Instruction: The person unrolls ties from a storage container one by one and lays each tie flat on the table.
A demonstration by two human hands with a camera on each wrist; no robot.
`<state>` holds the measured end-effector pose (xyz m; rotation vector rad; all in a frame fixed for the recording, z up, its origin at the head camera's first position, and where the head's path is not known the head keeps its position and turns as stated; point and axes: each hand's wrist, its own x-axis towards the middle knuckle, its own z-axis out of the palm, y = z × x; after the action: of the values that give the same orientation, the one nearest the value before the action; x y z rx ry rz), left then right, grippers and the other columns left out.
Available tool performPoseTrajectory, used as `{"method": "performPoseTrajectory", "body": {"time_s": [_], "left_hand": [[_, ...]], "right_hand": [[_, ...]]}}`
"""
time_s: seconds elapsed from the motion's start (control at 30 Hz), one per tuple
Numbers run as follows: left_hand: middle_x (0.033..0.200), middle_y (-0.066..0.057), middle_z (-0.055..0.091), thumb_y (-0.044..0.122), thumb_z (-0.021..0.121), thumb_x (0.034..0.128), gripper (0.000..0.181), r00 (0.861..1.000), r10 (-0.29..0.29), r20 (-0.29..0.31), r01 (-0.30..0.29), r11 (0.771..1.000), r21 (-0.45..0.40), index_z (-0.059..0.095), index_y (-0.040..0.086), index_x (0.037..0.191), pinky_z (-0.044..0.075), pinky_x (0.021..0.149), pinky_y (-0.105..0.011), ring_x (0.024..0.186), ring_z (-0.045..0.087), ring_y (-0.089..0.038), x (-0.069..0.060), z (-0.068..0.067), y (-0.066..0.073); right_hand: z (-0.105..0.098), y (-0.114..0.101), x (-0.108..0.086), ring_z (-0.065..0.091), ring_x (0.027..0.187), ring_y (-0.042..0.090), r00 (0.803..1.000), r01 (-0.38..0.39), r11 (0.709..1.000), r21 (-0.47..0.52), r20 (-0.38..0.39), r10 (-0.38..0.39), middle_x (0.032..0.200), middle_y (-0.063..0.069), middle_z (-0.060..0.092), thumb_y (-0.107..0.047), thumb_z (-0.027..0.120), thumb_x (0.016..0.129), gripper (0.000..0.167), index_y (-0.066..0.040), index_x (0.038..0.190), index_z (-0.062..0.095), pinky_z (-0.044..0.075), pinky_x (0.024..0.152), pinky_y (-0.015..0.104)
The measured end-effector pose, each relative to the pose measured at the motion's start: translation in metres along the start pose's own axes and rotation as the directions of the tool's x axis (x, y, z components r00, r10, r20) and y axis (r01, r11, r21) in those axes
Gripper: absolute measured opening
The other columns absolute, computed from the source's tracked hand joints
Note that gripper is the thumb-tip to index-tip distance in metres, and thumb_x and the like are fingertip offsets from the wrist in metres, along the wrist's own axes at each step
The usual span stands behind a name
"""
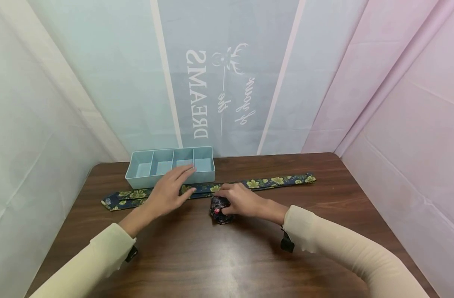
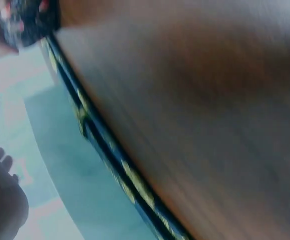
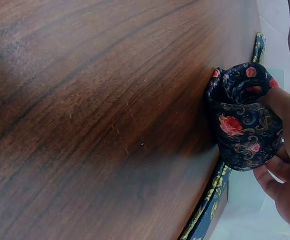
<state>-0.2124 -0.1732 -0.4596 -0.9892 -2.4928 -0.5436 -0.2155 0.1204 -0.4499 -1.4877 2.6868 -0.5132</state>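
A rolled-up dark necktie [image 3: 244,130] with red roses stands on the table near its middle. My right hand [image 1: 243,200] grips the roll, with the thumb at its near side and the fingers round its far side, as the right wrist view shows. A second necktie [image 1: 279,181], navy with yellow-green flowers, lies stretched out behind the roll. My left hand [image 1: 169,192] hovers over this flat necktie, fingers extended and holding nothing. Behind that hand stands a light blue box [image 1: 163,181] with several compartments. In the left wrist view the picture is blurred.
The brown wooden table [image 1: 212,260] has a printed cloth [image 1: 227,82] hanging behind it, and pale cloth walls [image 1: 409,124] rise on both sides. The box sits close to the table's back edge, left of centre.
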Motion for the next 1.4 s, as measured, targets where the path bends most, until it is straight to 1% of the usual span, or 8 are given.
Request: {"method": "performPoseTrajectory", "body": {"time_s": [0.13,0.27,0.43,0.6,0.77,0.87,1.03,1.4], "left_hand": [[0.153,-0.013,0.057,0.027,0.079,0.0975,0.064,0.994,-0.081,0.077,0.086,0.995,-0.054,0.056,0.006,0.153,0.046,0.115,-0.054,0.140,0.055,-0.034,-0.004,0.009,0.016],[0.143,-0.011,0.066,0.027,0.081,0.0967,0.056,0.979,-0.149,0.136,0.168,0.976,-0.137,0.063,0.007,0.146,0.052,0.109,-0.051,0.131,0.063,-0.030,-0.009,0.018,0.028],[0.132,-0.007,0.073,0.025,0.083,0.0949,0.045,0.965,-0.194,0.174,0.230,0.949,-0.215,0.072,0.009,0.135,0.058,0.100,-0.048,0.121,0.070,-0.026,-0.015,0.030,0.039],[0.121,-0.005,0.077,0.024,0.087,0.0903,0.038,0.967,-0.188,0.173,0.227,0.943,-0.242,0.077,0.009,0.123,0.060,0.096,-0.046,0.113,0.073,-0.023,-0.016,0.038,0.047],[0.115,-0.004,0.079,0.024,0.089,0.0873,0.035,0.967,-0.190,0.171,0.228,0.944,-0.237,0.079,0.010,0.118,0.061,0.093,-0.044,0.108,0.075,-0.022,-0.016,0.044,0.052],[0.116,-0.004,0.079,0.026,0.089,0.0869,0.036,0.961,-0.211,0.178,0.249,0.941,-0.228,0.080,0.011,0.118,0.061,0.094,-0.042,0.110,0.075,-0.022,-0.016,0.048,0.053],[0.116,-0.004,0.080,0.026,0.090,0.0866,0.035,0.952,-0.247,0.183,0.286,0.929,-0.234,0.082,0.013,0.118,0.061,0.092,-0.043,0.109,0.075,-0.023,-0.016,0.053,0.056],[0.111,-0.002,0.081,0.024,0.091,0.0850,0.032,0.960,-0.234,0.154,0.262,0.942,-0.208,0.084,0.014,0.114,0.061,0.092,-0.045,0.107,0.075,-0.022,-0.015,0.061,0.056]], "right_hand": [[0.001,-0.001,0.000,0.076,0.096,0.020,1.000,0.001,1.000,-0.008,-0.001,-0.001,0.127,0.016,0.071,-0.018,0.082,0.094,0.047,0.001,0.134,0.070,0.064,0.084,0.033],[0.003,-0.001,-0.002,0.076,0.092,0.019,1.000,-0.006,1.000,-0.010,-0.007,0.006,0.126,0.016,0.072,-0.018,0.082,0.093,0.046,0.001,0.134,0.071,0.064,0.082,0.032],[0.005,-0.001,-0.003,0.076,0.083,0.016,1.000,-0.014,1.000,-0.015,-0.015,0.013,0.125,0.016,0.072,-0.018,0.082,0.094,0.047,0.001,0.135,0.071,0.063,0.080,0.030],[0.007,-0.001,-0.004,0.074,0.078,0.013,1.000,-0.027,1.000,-0.014,-0.013,0.027,0.127,0.016,0.072,-0.019,0.082,0.094,0.048,0.000,0.136,0.070,0.063,0.077,0.030],[0.007,-0.002,-0.004,0.076,0.086,0.017,1.000,-0.025,1.000,-0.011,-0.019,0.025,0.127,0.016,0.072,-0.020,0.082,0.094,0.048,0.001,0.136,0.070,0.063,0.081,0.034],[0.008,-0.001,-0.005,0.076,0.088,0.018,0.999,-0.026,1.000,-0.004,-0.024,0.026,0.127,0.016,0.072,-0.020,0.082,0.094,0.048,0.001,0.136,0.070,0.063,0.082,0.035],[0.011,0.000,-0.007,0.075,0.085,0.016,0.999,-0.030,1.000,-0.002,-0.035,0.029,0.126,0.015,0.072,-0.020,0.082,0.094,0.048,0.000,0.137,0.070,0.062,0.078,0.032],[0.014,0.004,-0.011,0.075,0.096,0.019,0.997,-0.008,1.000,0.001,-0.075,0.008,0.121,0.013,0.072,-0.018,0.081,0.094,0.046,0.001,0.135,0.071,0.062,0.078,0.030]]}}
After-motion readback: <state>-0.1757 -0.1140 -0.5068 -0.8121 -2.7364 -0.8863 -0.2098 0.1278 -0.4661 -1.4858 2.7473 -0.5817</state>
